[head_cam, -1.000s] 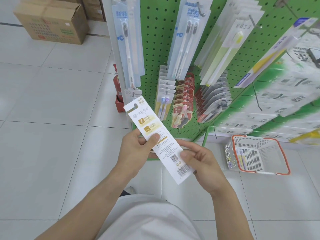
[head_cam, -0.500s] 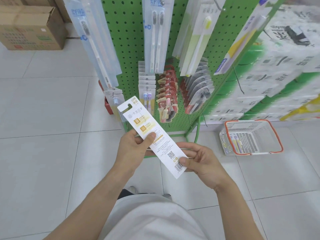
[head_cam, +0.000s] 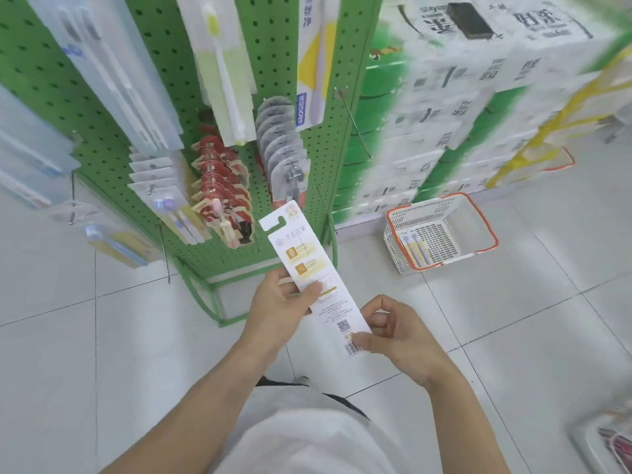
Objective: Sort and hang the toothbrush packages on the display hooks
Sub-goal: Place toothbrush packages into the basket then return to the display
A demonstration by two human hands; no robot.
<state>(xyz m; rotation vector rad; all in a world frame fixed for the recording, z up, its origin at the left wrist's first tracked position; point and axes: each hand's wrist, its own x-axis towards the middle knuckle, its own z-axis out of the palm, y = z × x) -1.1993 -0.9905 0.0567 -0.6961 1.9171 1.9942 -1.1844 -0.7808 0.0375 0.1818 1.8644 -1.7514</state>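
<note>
**Toothbrush package held in both hands, not yet on a hook**

Head view: the left hand (head_cam: 277, 302) pinches the white toothbrush package (head_cam: 313, 278) near its middle, thumb on the printed back and fingers (head_cam: 285, 280) curled behind. The right hand (head_cam: 398, 331) pinches the barcode end between thumb and curled fingers. The hang slot at the top of the package points away from both sets of fingers, toward the green pegboard rack (head_cam: 290, 46), and is not yet on any hook.

What could go wrong, as I judge it: the card is long and thin, so it may bend or twist if pushed at a hook off-line, and the slot could miss the tip. A bare hook (head_cam: 354, 123) juts from the rack edge beyond the fingers; hanging it among unlike packs would spoil the sorting. The picture is blurred, so aim looks unsettled.

Containers: a white basket with an orange rim (head_cam: 485, 227) sits on the floor right of the fingers, holding one pack of purple-handled toothbrushes (head_cam: 412, 249). Another tray at the lower right corner is too blurred to read.
</note>
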